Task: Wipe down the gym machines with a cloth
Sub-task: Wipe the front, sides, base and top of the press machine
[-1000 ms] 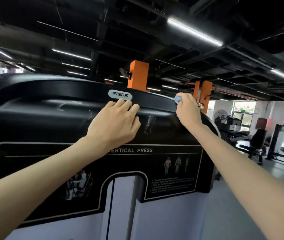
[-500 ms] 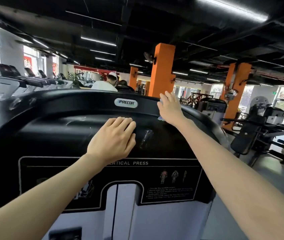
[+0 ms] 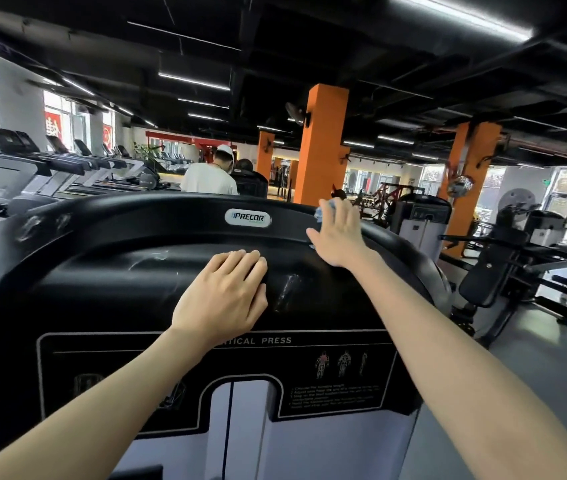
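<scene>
A blue cloth (image 3: 323, 212) is pressed onto the upper right edge of the machine (image 3: 102, 271) under the right hand (image 3: 339, 235) (fingers straight), the left hand (image 3: 221, 299) laid flat and open on its front.

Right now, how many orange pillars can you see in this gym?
3: the big pillar at centre behind the machine, a smaller pillar farther back to its left, and a third pillar at right. Others may be hidden.

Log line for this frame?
wiping | right hand: presses cloth on machine top | left hand: flat on machine
</scene>
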Action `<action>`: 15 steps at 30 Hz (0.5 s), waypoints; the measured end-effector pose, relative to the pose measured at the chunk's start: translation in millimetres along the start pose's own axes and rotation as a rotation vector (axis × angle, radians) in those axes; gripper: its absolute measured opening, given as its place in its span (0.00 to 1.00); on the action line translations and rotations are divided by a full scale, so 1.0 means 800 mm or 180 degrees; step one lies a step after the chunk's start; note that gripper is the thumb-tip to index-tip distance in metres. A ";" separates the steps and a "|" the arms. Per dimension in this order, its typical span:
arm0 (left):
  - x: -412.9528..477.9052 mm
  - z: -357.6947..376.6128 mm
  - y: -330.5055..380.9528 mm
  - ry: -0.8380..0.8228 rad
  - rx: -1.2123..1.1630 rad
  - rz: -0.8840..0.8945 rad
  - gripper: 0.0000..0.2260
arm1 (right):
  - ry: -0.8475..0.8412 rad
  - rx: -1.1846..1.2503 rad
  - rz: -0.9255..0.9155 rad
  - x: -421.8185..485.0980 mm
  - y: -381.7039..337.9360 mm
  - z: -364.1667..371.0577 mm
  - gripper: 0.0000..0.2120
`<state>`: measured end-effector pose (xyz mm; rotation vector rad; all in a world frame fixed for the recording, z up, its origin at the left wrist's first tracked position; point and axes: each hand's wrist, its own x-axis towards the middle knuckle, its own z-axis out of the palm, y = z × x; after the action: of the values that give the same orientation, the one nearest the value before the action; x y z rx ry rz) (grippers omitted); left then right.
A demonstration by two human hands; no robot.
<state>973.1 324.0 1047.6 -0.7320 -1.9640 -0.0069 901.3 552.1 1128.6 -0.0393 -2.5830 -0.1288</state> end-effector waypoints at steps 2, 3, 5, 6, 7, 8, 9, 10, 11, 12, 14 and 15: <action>0.000 0.001 -0.001 -0.0003 0.0030 0.0016 0.17 | -0.0109 0.0101 -0.0066 0.016 -0.022 -0.001 0.30; 0.000 0.002 -0.001 -0.0011 0.0048 0.0016 0.17 | -0.0149 0.0139 -0.0102 0.021 -0.029 -0.002 0.30; -0.001 0.003 -0.002 -0.0013 0.0075 0.0019 0.18 | -0.0069 0.0073 -0.0242 0.020 -0.030 -0.003 0.29; -0.001 0.003 -0.002 -0.0013 0.0073 0.0026 0.18 | 0.0022 0.0051 -0.0318 0.014 -0.023 -0.002 0.28; -0.001 0.004 -0.003 -0.0015 0.0076 0.0030 0.18 | 0.0124 0.0062 -0.0342 0.003 -0.013 -0.004 0.27; -0.001 0.004 -0.003 -0.0016 0.0090 0.0023 0.18 | 0.0240 0.0078 -0.0290 -0.010 0.000 -0.005 0.25; -0.001 0.004 -0.003 -0.0018 0.0109 0.0013 0.18 | 0.0389 0.0070 -0.0173 -0.027 0.013 -0.006 0.24; 0.000 0.003 -0.002 -0.0021 0.0117 0.0004 0.18 | 0.0577 0.0097 0.0020 -0.045 0.028 -0.006 0.22; 0.000 0.003 -0.002 -0.0029 0.0116 0.0003 0.18 | 0.0780 0.0167 0.0286 -0.064 0.042 -0.007 0.20; 0.000 0.003 -0.001 -0.0031 0.0116 0.0008 0.18 | 0.0912 0.0249 0.0598 -0.083 0.055 -0.007 0.19; 0.001 0.002 0.000 -0.0011 0.0150 0.0007 0.18 | 0.0866 0.0305 0.1069 -0.109 0.069 -0.007 0.21; 0.001 0.002 0.001 0.0003 0.0166 0.0006 0.18 | 0.0772 0.0297 0.1162 -0.111 0.071 -0.007 0.22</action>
<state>971.9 325.2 1047.5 -0.6997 -1.9554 0.0448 983.0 607.5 1091.4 -0.4307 -2.2929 0.1158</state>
